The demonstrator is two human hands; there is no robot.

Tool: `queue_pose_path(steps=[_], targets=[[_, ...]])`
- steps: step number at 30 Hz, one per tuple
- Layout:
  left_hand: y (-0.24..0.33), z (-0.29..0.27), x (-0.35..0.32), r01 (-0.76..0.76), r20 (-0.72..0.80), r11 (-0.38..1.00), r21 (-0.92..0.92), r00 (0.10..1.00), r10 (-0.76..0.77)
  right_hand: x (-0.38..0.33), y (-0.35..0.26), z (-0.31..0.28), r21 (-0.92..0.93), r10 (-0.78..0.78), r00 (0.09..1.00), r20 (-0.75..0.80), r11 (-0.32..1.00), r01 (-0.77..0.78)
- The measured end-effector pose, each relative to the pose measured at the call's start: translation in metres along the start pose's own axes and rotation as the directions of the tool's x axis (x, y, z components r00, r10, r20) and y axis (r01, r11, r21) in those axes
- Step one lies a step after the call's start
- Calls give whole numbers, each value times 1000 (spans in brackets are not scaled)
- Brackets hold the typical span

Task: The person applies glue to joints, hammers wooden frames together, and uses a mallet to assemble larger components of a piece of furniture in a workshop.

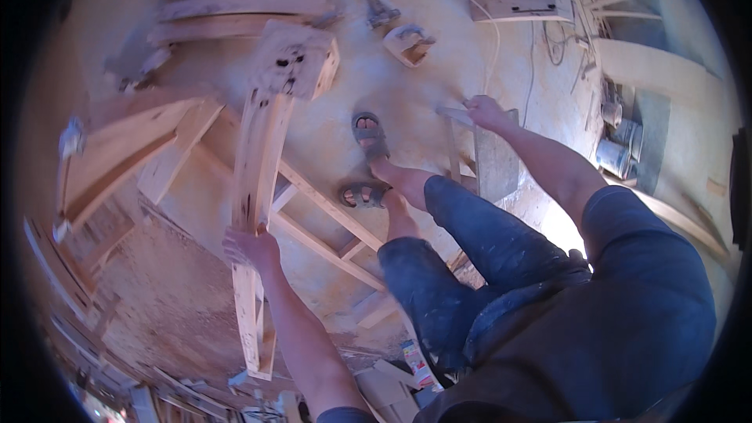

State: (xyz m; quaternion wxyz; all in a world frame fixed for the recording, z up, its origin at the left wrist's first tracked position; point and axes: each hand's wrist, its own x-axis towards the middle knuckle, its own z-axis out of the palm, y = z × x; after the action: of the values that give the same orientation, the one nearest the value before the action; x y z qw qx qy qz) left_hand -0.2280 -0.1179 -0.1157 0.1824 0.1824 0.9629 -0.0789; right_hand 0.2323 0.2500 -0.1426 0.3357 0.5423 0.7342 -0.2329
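My left hand is closed round a long pale wooden beam at left of centre. A thick, knotty wooden block with dark holes sits at the beam's far end. My right hand is out to the right, its fingers curled closed. A thin end sticks out by its fingers, and a flat pale strip lies just beside it; blur hides what it holds. Below that hand stands a grey box-like piece.
A ladder-like wooden frame lies between the beam and my sandalled feet. Curved timbers lie at the far left. A wood block, cables and tins are on the right. A wood offcut lies ahead.
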Motion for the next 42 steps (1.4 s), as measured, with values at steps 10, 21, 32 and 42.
queue_pose_path(steps=[10,21,32,42], targets=[[-39,34,39,-67,-270,996,57,960,80,114,32,2,-270,-160,976,-150,956,116],[-42,67,13,-140,-402,943,-303,916,7,322,57,16,64,-114,923,-369,987,147],[11,36,8,-2,-233,991,-132,972,-29,290,61,62,332,-181,970,-163,916,226],[64,22,21,80,-273,991,-105,956,-106,304,24,55,309,-292,928,-229,883,354]])
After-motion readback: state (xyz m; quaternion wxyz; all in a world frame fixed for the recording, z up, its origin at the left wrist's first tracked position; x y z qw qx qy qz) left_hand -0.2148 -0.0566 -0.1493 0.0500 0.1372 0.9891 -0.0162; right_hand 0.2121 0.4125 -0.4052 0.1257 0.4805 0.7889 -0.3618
